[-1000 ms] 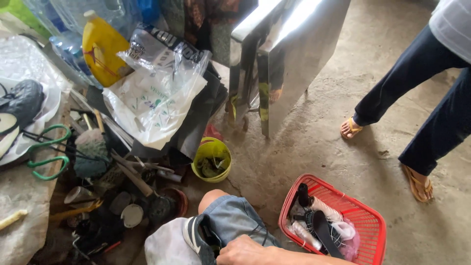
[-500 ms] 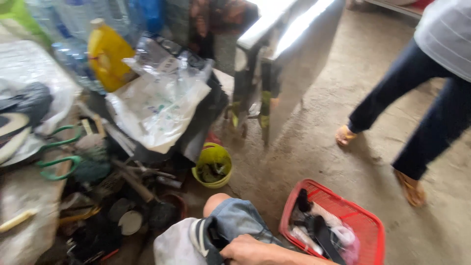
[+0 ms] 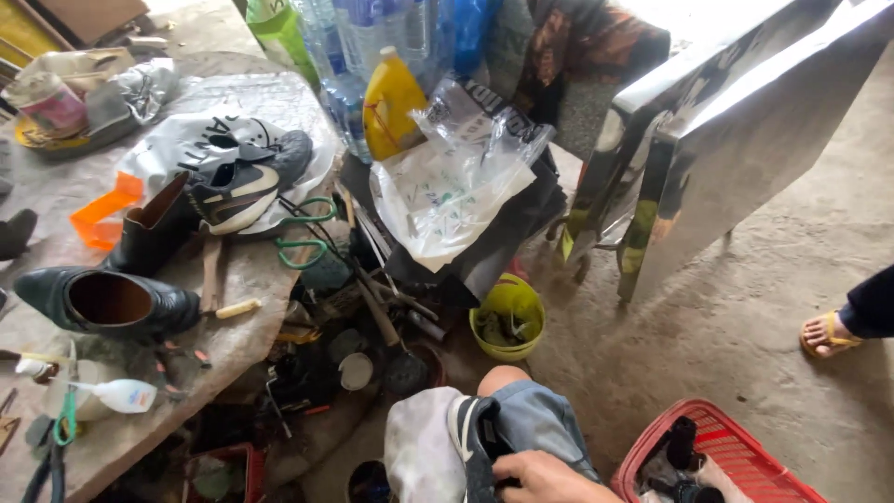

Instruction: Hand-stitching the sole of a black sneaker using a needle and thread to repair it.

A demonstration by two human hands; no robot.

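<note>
My right hand (image 3: 548,479) shows at the bottom edge, fingers curled into the opening of a dark sneaker with white stripes (image 3: 472,438). The sneaker lies across my knee (image 3: 529,415), which is covered in blue denim. A grey-white cloth (image 3: 416,449) sits just left of the sneaker. My left hand is out of sight.
A worn table (image 3: 242,317) at left carries black boots (image 3: 112,298), a sneaker (image 3: 247,186), green-handled scissors (image 3: 307,233) and a white squeeze bottle (image 3: 121,396). On the floor are tools, a yellow-green bowl (image 3: 507,317), a red basket (image 3: 736,438) and a folded metal table (image 3: 726,121). Another person's sandalled foot (image 3: 829,335) is at right.
The view has swung left, bringing the table with the boots into sight. The standing person has slid almost out of frame at right. My hand stays on the sneaker.
</note>
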